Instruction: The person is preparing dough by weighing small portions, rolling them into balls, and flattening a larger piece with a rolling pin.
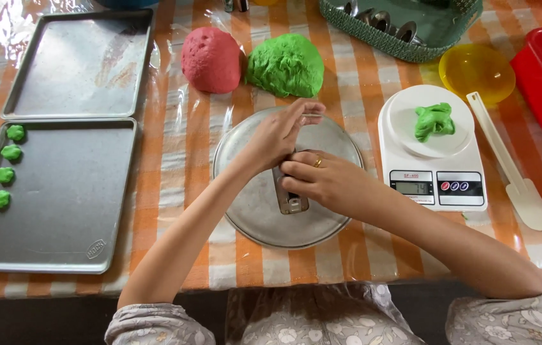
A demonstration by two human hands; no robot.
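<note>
over the round metal plate, both hands' grip clamped on a small metal tool

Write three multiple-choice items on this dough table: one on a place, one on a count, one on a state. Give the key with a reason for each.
1. Where does the small green dough lump lie?
A. on the white kitchen scale
B. on the round metal plate
C. in the red tray

2. How many small green dough pieces lie on the near grey baking tray?
A. two
B. four
C. six

3. What are the left hand and right hand doing?
A. resting apart on the cloth
B. lifting the far tray
C. meeting over a small metal tool above the round metal plate

Key: 1 A, the lump sits on the scale's pan. 2 B, four pieces line the tray's left edge. 3 C, both hands close around the tool over the plate.
</note>
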